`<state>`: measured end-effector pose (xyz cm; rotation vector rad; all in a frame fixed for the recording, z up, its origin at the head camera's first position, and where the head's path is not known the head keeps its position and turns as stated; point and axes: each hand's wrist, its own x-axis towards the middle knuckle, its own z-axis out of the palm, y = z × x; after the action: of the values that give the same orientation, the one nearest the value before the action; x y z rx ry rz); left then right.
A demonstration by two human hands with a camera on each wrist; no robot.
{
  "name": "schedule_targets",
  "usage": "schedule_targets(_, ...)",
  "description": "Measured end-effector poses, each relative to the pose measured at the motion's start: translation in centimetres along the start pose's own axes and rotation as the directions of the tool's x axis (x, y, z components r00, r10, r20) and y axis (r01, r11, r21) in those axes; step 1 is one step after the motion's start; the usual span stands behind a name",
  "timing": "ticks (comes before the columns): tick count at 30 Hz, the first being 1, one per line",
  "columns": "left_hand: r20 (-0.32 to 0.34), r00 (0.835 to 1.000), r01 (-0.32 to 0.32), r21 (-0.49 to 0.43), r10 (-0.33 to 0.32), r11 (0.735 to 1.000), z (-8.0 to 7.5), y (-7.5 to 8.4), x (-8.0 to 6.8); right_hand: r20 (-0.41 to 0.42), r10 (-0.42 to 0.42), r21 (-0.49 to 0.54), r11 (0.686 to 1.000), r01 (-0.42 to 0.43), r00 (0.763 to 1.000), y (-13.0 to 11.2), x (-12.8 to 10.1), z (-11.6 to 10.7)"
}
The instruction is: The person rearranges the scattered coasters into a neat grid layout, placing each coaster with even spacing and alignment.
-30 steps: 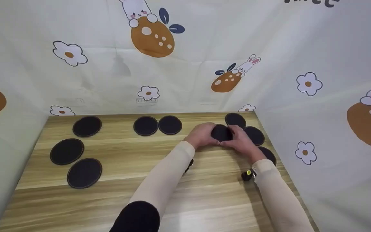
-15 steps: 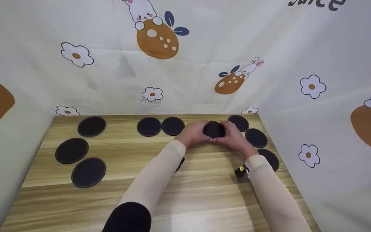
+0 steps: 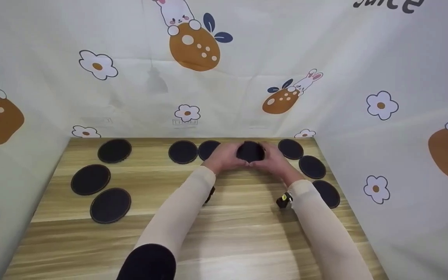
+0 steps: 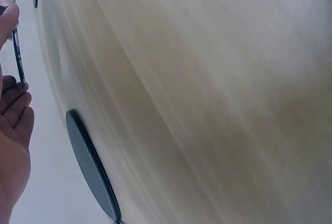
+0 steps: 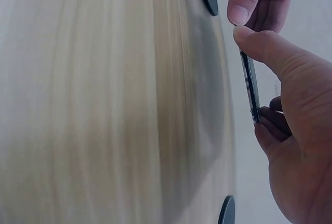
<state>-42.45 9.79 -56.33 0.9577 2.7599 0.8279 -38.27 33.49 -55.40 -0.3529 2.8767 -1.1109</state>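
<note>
Black disc, partly hidden between both hands

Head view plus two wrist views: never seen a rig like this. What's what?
No robot here: these are a person's bare hands, the left hand and right hand. The head view is filmed from the head, looking forward and down. The others are filmed from each wrist, so the wood-grain table looks turned on its side there.

Both hands together hold one dark disc, clear of the table; the wrist views show it nearly edge-on. Eight similar discs lie on the table: three left-side discs, two far-edge discs, three right-side discs.
</note>
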Motion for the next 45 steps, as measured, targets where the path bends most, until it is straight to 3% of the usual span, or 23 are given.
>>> schedule_targets(8,-0.039,0.999,0.012,-0.001,-0.012,1.000,-0.9,-0.9,-1.1,0.008,-0.085,0.018,0.996,0.085,0.996,-1.0,1.3,0.7)
schedule_targets(19,-0.061,0.998,0.006,-0.021,-0.008,1.000,-2.1,-2.4,-1.7,-0.003,-0.137,-0.053,0.989,0.136,0.991,-2.4,2.3,1.1)
schedule_targets(38,-0.064,0.998,0.018,-0.100,-0.025,0.995,-2.8,-3.1,-1.7,0.003,-0.107,-0.072,0.992,0.107,0.994,-2.8,3.3,1.2)
schedule_targets(45,-0.067,0.998,-0.015,-0.086,0.009,0.996,-2.5,-3.2,-1.3,-0.003,-0.133,-0.084,0.988,0.133,0.991,-2.1,3.4,1.8)
